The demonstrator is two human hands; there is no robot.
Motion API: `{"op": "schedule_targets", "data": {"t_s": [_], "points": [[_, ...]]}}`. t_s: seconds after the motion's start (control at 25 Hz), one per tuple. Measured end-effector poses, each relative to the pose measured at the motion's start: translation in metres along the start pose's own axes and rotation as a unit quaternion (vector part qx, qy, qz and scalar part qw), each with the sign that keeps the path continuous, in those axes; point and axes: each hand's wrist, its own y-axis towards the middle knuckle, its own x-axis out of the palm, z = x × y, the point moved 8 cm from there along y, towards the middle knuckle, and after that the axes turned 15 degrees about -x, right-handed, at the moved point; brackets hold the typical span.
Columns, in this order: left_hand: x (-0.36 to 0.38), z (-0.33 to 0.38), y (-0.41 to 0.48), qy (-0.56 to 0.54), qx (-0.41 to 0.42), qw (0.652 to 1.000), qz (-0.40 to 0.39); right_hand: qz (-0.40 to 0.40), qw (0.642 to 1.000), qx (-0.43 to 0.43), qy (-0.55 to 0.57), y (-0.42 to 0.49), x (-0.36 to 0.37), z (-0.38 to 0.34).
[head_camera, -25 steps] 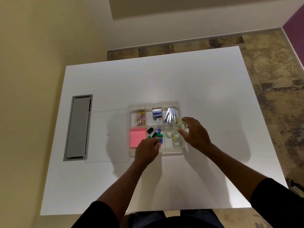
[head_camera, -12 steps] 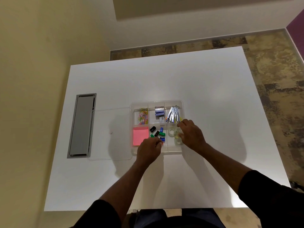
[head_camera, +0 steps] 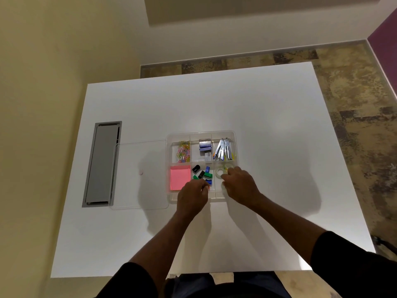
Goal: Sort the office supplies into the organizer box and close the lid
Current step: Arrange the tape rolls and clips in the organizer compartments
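The clear organizer box [head_camera: 202, 134] sits mid-table, its lid [head_camera: 139, 173] lying open flat to its left. The far compartments hold coloured paper clips [head_camera: 183, 151], staple boxes [head_camera: 205, 146] and silver metal tools [head_camera: 223, 148]. The near ones hold pink sticky notes [head_camera: 180, 177], binder clips [head_camera: 204, 173] and tape rolls [head_camera: 220, 172]. My left hand [head_camera: 193, 196] is at the near edge of the clip compartment, fingers pinched on a red binder clip [head_camera: 207, 187]. My right hand [head_camera: 240, 186] is curled over the tape compartment, with a pale tape roll [head_camera: 223, 185] at its thumb.
A grey cable hatch [head_camera: 102, 164] is set into the white table [head_camera: 214, 104] left of the lid. The table's near edge runs just in front of my body. Patterned floor lies beyond the far and right edges.
My right hand has moved down and nearer, from above the metal tools into the tape compartment. My left hand has stayed at the clip compartment.
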Motion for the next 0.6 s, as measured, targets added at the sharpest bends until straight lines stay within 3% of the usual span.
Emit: {"op": "schedule_targets", "data": {"t_s": [0.32,0.6], "points": [[0.001,-0.002,-0.006,-0.002,0.008,1.000,0.012,-0.071,0.996,0.002,-0.054,0.008,0.021,-0.006],[0.005,-0.010,-0.005,-0.007,0.006,1.000,0.004,-0.045,0.997,-0.003,-0.063,0.012,0.018,-0.008]]}}
